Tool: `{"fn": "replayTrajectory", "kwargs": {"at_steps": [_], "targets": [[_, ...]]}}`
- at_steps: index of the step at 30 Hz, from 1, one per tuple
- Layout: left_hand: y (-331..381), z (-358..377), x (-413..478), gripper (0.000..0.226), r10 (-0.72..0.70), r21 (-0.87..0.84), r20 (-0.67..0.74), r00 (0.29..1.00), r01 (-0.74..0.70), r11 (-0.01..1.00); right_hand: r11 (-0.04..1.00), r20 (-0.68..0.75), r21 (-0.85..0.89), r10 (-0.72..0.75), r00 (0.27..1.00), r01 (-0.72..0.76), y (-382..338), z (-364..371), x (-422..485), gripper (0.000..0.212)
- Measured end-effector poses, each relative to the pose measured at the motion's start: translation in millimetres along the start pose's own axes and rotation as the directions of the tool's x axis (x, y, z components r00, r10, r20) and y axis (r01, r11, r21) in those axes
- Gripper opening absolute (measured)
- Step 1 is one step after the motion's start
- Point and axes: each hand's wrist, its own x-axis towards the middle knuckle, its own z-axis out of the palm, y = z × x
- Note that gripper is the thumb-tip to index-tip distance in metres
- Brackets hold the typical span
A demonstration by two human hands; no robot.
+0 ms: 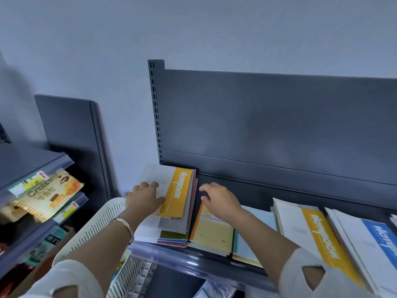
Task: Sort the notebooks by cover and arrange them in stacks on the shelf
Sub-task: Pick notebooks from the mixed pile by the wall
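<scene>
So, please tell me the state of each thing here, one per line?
Left hand: flat on the left stack, open.
Right hand: open, hovering beside that stack, holding nothing.
Left stack: uneven, covers mixed, yellow-banded notebook on top.
Yellow stack: lying flat.
Basket: contents hidden.
Snack bags: sticking out of the side shelf.

On the dark grey metal shelf (214, 260), the left hand (144, 197) lies flat, fingers spread, on a white notebook with an orange band (171, 190) topping a stack at the shelf's left end. The right hand (219, 201) hovers just beside that stack, fingers curled loosely, above a pale yellow notebook (211, 233). A white slotted plastic basket (92, 231) sits under the left forearm (a silver bangle (124, 227) rings the wrist).
</scene>
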Motion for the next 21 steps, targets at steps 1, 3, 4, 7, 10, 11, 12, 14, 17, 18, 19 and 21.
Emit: {"fn": "replayTrajectory", "kwargs": {"at_steps": [1,3,4,7,10,11,12,14,17,18,19,21], "targets": [[-0.9,1.4,5.9,0.063,-0.008,0.021,0.006,1.0,0.007,1.0,1.0,0.009,0.002,0.02,1.0,-0.02,0.0,2.3,4.2,0.036],[-1.7,1.1,15.1,0.076,-0.033,0.056,0.013,0.999,0.032,0.998,0.999,0.024,0.007,0.053,0.998,-0.053,-0.9,5.2,12.7,0.036],[-2.6,0.5,19.4,0.082,-0.052,0.06,0.027,0.998,0.05,0.997,0.998,0.029,0.009,0.062,0.998,-0.063,-2.1,6.8,17.1,0.036],[-9.6,-4.3,34.0,0.089,-0.09,0.023,0.074,0.993,0.089,0.996,0.997,0.043,0.026,0.07,0.997,-0.072,-7.3,10.9,29.3,0.036],[-29.4,-10.6,51.2,0.076,-0.132,-0.124,0.098,0.986,0.143,0.982,0.997,0.028,0.033,0.075,0.997,-0.076,-13.9,15.5,43.1,0.029],[-37.9,-11.9,55.7,0.064,-0.141,-0.179,0.111,0.984,0.159,0.971,0.996,0.017,0.035,0.076,0.997,-0.077,-15.6,17.9,48.3,0.026],[-45.3,-13.2,57.9,0.052,-0.149,-0.217,0.129,0.98,0.174,0.96,0.995,0.018,0.044,0.086,0.996,-0.087,-18.0,21.0,53.4,0.025],[-58.2,-12.7,59.0,0.037,-0.163,-0.259,0.152,0.975,0.198,0.945,0.991,0.042,0.076,0.108,0.993,-0.11,-25.0,27.8,63.1,0.026],[-68.0,-8.8,59.5,0.021,-0.18,-0.395,0.097,0.979,0.204,0.896,0.972,0.143,0.155,0.153,0.978,-0.175,-34.4,40.0,78.9,0.027],[-69.2,-7.5,59.8,0.016,-0.19,-0.439,0.068,0.979,0.2,0.876,0.965,0.167,0.181,0.162,0.973,-0.192,-37.7,41.6,82.7,0.026],[-70.4,-6.6,60.0,0.013,-0.203,-0.47,0.052,0.978,0.203,0.859,0.958,0.179,0.211,0.156,0.971,-0.193,-39.9,43.1,86.7,0.025],[-72.3,-7.7,59.3,0.016,-0.221,-0.532,0.076,0.972,0.227,0.816,0.953,0.208,0.251,0.119,0.971,-0.17,-44.4,44.2,90.5,0.025]]}}
